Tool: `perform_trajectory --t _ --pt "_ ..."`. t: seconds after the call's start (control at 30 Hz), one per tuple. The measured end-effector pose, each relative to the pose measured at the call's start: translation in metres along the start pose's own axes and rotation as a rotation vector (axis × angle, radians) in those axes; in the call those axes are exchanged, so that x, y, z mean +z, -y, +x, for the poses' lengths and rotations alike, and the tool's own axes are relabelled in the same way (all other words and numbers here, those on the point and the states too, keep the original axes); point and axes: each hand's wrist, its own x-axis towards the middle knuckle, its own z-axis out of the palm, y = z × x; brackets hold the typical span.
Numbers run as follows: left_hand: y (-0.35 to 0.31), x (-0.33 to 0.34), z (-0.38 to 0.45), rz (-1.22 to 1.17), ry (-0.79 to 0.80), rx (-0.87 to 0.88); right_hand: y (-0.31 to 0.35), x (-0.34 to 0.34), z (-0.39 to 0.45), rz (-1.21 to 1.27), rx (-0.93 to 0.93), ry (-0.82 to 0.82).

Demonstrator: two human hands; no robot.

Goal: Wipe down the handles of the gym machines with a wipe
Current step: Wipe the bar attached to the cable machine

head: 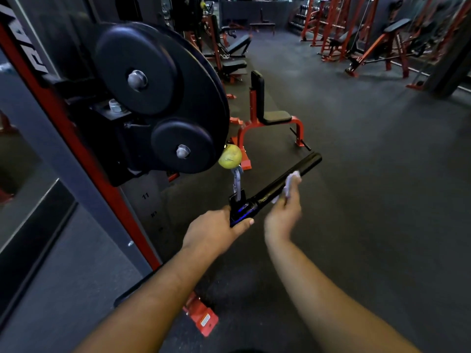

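A black bar handle [303, 168] hangs from a silver clip [237, 182] under a yellow-green ball stopper [230, 156] on the cable machine. My left hand [216, 231] grips the near end of the bar, with the thumb lying over it. My right hand [284, 212] holds a white wipe [290, 182] wrapped against the middle of the bar. The bar's far end points up and to the right, bare.
The cable machine's black pulley wheels [158, 93] and red-and-grey upright [84, 161] stand close on the left, with a red foot [201, 318] on the floor. A red seat bench [270, 121] stands behind the bar. More red machines [369, 44] line the back. Dark rubber floor [369, 187] extends to the right.
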Motion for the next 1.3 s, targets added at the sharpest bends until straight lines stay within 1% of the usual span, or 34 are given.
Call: perform_trajectory --t 0.07,0.1,0.13,0.2,0.27,0.33,0.37,0.43,0.53,0.57,0.63,0.67,0.7,0.77,0.83,0.9,0.97,1.03,1.1,1.17,1.23,1.3 --pt "0.002 -0.003 0.002 0.031 0.005 0.0 -0.018 -0.011 -0.032 -0.188 -0.26 0.241" --pt "0.003 -0.005 0.003 0.048 0.01 0.002 -0.026 -0.018 -0.035 -0.267 -0.365 0.335" --pt "0.004 -0.007 0.004 0.063 0.012 0.003 -0.03 -0.026 -0.029 -0.315 -0.447 0.41" --pt "0.006 -0.01 0.004 0.086 0.018 0.005 -0.031 -0.04 0.002 -0.476 -0.581 0.5" --pt "0.007 -0.012 0.003 0.106 0.021 0.008 -0.024 -0.05 0.048 -0.743 -0.672 0.475" --pt "0.006 -0.013 0.003 0.123 0.016 0.013 -0.014 -0.058 0.094 -0.99 -0.642 0.384" --pt "0.006 -0.013 0.003 0.132 0.015 0.014 -0.009 -0.06 0.112 -1.051 -0.59 0.355" --pt "0.005 -0.015 0.004 0.147 0.016 0.013 0.003 -0.056 0.125 -1.046 -0.476 0.374" --pt "0.007 -0.015 0.004 0.157 -0.003 0.006 0.02 -0.038 0.082 -0.943 -0.438 0.525" --pt "0.007 -0.016 0.004 0.162 -0.013 0.004 0.022 -0.032 0.056 -0.879 -0.473 0.605" --pt "0.008 -0.017 0.006 0.166 -0.02 0.0 0.019 -0.025 0.01 -0.794 -0.603 0.756" --pt "0.008 -0.017 0.006 0.162 -0.014 -0.004 0.014 -0.026 -0.003 -0.789 -0.661 0.807" --pt "0.008 -0.018 0.006 0.156 -0.006 -0.008 0.008 -0.029 -0.004 -0.807 -0.708 0.822" --pt "0.007 -0.018 0.005 0.148 0.006 -0.014 0.006 -0.037 0.019 -0.884 -0.813 0.787" --pt "0.006 -0.017 0.003 0.141 0.016 -0.015 0.005 -0.05 0.06 -0.98 -0.86 0.665" --pt "0.005 -0.016 0.002 0.148 0.024 -0.013 0.006 -0.064 0.106 -1.061 -0.735 0.523" --pt "0.004 -0.017 0.001 0.176 0.021 -0.003 0.008 -0.073 0.136 -1.118 -0.59 0.455" --pt "0.005 -0.02 0.0 0.213 0.009 0.001 0.01 -0.069 0.132 -1.104 -0.492 0.448" --pt "0.007 -0.022 0.0 0.231 0.003 0.004 0.01 -0.054 0.099 -1.014 -0.433 0.441" --pt "0.008 -0.023 0.001 0.229 0.008 0.004 0.007 -0.038 0.046 -0.897 -0.491 0.51" --pt "0.008 -0.023 0.0 0.22 0.019 0.004 0.0 -0.033 0.002 -0.837 -0.608 0.638" --pt "0.007 -0.021 -0.001 0.208 0.028 0.005 -0.006 -0.039 -0.003 -0.84 -0.715 0.707"
